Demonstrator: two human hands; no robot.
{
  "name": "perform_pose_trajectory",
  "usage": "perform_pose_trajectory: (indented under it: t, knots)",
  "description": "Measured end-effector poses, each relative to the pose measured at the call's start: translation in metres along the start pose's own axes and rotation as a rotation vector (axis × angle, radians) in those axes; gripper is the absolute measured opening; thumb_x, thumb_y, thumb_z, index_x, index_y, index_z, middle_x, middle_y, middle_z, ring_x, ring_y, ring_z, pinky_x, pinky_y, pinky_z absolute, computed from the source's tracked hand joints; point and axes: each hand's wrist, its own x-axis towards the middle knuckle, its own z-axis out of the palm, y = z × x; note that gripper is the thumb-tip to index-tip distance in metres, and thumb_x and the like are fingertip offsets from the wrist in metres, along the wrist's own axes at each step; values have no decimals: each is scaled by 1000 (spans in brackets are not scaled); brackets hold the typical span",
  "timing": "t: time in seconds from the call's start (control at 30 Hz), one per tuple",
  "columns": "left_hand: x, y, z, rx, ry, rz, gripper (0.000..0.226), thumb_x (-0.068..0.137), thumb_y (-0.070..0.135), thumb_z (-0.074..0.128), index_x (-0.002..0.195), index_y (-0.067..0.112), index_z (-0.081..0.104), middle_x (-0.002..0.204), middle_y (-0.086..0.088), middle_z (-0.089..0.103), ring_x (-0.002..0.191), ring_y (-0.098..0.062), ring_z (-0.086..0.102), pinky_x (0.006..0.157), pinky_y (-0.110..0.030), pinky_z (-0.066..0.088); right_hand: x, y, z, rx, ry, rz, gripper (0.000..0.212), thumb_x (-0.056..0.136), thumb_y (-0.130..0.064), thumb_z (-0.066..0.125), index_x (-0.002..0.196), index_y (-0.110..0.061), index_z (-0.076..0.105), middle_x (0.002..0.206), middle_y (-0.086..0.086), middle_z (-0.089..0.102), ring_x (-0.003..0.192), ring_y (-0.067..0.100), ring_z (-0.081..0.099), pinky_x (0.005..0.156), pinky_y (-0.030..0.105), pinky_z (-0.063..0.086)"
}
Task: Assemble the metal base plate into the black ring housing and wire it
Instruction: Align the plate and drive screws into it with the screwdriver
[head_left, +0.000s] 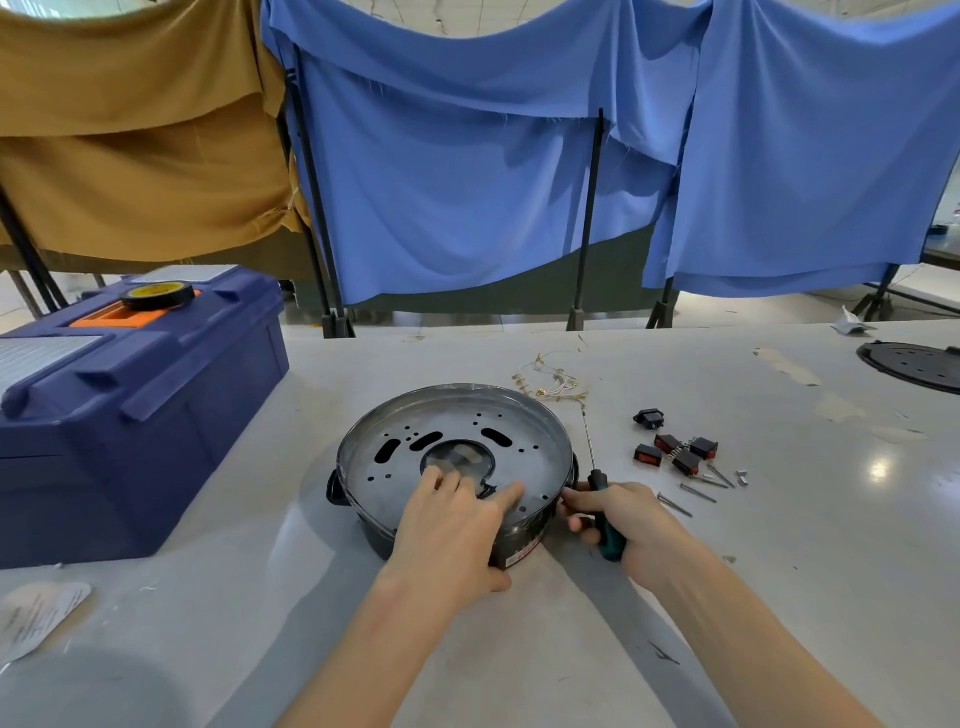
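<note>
Now left fingers (513, 492) rest on the base plate (524, 449) inside the housing (519, 543)

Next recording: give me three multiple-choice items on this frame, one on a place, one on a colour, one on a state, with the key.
1. Where is the black tape roll with the yellow core?
A. on the table
B. on the dark blue plastic toolbox
C. on the floor

2. What colour is the handle of the slim metal-shafted screwdriver?
A. red
B. yellow
C. teal-green

3. What is the right hand doing?
A. holding the screwdriver
B. lying open and flat
C. curled, holding nothing

Key:
1 B, the roll sits on the toolbox lid.
2 C, teal-green shows between the fingers.
3 A, the fingers curl round the handle.
</note>
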Motion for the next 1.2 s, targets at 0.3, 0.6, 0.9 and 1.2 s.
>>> perform_pose_trajectory:
  t: [0.3, 0.6, 0.9, 1.2]
  knots:
    - [-3, 0, -4, -30, 238, 57, 63, 72, 53, 74, 130, 36, 55, 121, -3, 41, 113, -27, 41, 97, -41, 24, 5, -3, 0, 179, -86, 4, 5, 86, 6, 64, 83, 9, 65, 64, 14, 64, 43, 14, 52, 34, 18, 36]
    - [-8, 3, -10, -117, 442, 53, 55, 32, 39, 96, 78, 21, 73, 83, 7, 68, 101, -22, 67, 87, -36, 27, -4, -21, 4, 248, -134, -21, 7, 90, 7, 58, 88, 10, 64, 61, 12, 62, 41, 10, 52, 35, 15, 36]
    - [-14, 23, -14, 9, 364, -75, 67, 24, 43, 93, 79, 16, 64, 78, 0, 62, 102, -30, 66, 87, -41, 29, -5, -24, 12, 296, -58, -25, 1, 87, 9, 62, 87, 10, 63, 59, 13, 64, 40, 10, 54, 35, 15, 38]
    - [-12, 31, 1, 75, 548, -82, 40, 51, 21, 85, 86, 15, 66, 76, 2, 62, 105, -28, 66, 89, -38, 31, -7, -29, 9, 277, -77, 6, 3, 86, 9, 63, 89, 9, 62, 62, 14, 63, 39, 10, 54, 35, 15, 39]
